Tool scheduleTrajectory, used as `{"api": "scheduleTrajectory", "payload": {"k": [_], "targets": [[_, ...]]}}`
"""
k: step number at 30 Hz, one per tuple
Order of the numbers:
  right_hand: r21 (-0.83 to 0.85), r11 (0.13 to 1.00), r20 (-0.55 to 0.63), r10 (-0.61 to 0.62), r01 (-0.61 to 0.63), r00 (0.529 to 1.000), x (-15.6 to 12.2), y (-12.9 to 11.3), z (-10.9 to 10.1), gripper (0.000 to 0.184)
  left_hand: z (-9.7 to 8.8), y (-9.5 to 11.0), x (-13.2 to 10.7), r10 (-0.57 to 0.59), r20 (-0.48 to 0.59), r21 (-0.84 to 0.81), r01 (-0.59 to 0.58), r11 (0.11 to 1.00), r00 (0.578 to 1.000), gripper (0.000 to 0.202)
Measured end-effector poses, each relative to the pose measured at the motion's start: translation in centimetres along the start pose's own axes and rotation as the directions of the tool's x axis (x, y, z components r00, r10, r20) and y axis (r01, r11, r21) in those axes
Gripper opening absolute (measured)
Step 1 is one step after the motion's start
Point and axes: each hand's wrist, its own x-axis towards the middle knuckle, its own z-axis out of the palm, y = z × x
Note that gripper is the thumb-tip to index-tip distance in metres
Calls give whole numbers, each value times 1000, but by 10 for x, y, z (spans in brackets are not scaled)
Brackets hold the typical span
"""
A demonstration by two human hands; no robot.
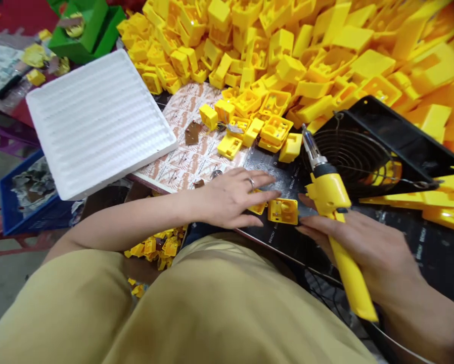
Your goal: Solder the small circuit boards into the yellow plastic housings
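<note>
My left hand (234, 197), a ring on one finger, lies palm down over the black table edge with its fingers spread. Beneath those fingers a small yellow plastic housing (258, 206) is partly covered. Just right of it sits another open yellow housing (283, 211), its hollow inside facing up. My right hand (363, 247) grips a yellow soldering gun (331, 197) between thumb and fingers, its metal tip pointing up and away from me. The right fingertips reach close to the open housing's right side; whether they touch it I cannot tell.
A black fan (358, 151) with a wire guard stands beyond the soldering gun. Yellow housings (250, 55) are heaped across the back. A white foam tray (101, 121) lies at left, near a blue crate (30, 202) and green boxes (85, 33). A cord trails from the gun.
</note>
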Motion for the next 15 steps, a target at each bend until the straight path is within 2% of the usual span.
{"api": "scheduleTrajectory", "payload": {"k": [2, 4, 7, 8, 9, 10, 11, 13, 14, 15], "targets": [[-1, 994, 46, -108, 109, 993, 6, 5, 9, 34, 13, -1, -6, 42, 14, 37, -42, 998, 999, 51], [-6, 991, 84, -136, 137, 987, 10, 5, 16, 37, 18, -5, -14, 83, 36, 64, -85, 994, 996, 43], [-19, 994, 76, -102, 104, 992, 11, 0, 26, 35, 3, -21, -31, 122, 12, 29, -122, 992, 992, 40], [-24, 995, 52, -98, 99, 994, 11, -2, 30, 35, -6, -29, -34, 70, -34, 9, -69, 998, 997, 41], [-30, 995, 32, -93, 94, 995, 10, -4, 34, 35, -15, -38, -36, -33, -94, -4, 32, 999, 995, 42], [-36, 995, 9, -90, 90, 996, 10, -6, 38, 35, -23, -49, -35, -178, -159, -12, 179, 984, 971, 44], [-41, 995, -10, -87, 87, 996, 10, -8, 42, 35, -30, -61, -31, -344, -215, -18, 348, 937, 914, 46], [-50, 996, -36, -81, 79, 996, 12, -10, 48, 36, -36, -85, -16, -615, -258, -13, 634, 773, 745, 48], [-53, 996, -46, -77, 75, 996, 13, -11, 50, 35, -36, -95, -6, -697, -232, -16, 714, 700, 678, 47], [-55, 996, -49, -72, 69, 996, 14, -12, 51, 35, -33, -104, 4, -748, -201, -26, 759, 650, 633, 45]]}}
